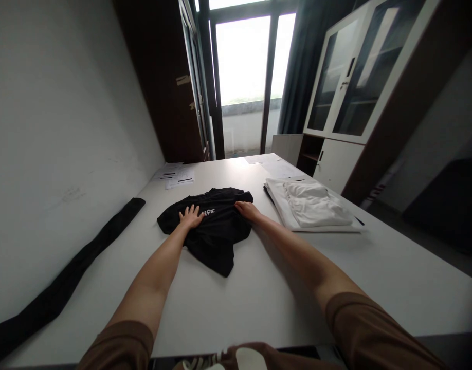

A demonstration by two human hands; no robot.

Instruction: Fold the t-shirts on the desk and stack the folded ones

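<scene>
A black T-shirt [215, 241] with a small white print lies crumpled on the white table [205, 308]. On its left part my left hand [191, 217] rests flat with the fingers spread, beside the print. At the shirt's right edge, my right hand [247, 210] has its fingers closed on the black fabric. One corner of the shirt points towards me. To the right of my right hand is a stack of folded white clothes [315, 205], with something dark showing under it.
A long black strip of cloth [82, 262] runs along the table's left side by the wall. Printed papers [180, 177] lie at the far left, and more sheets [276, 167] at the far end. A white glass-door cabinet [347, 77] stands beyond the right edge.
</scene>
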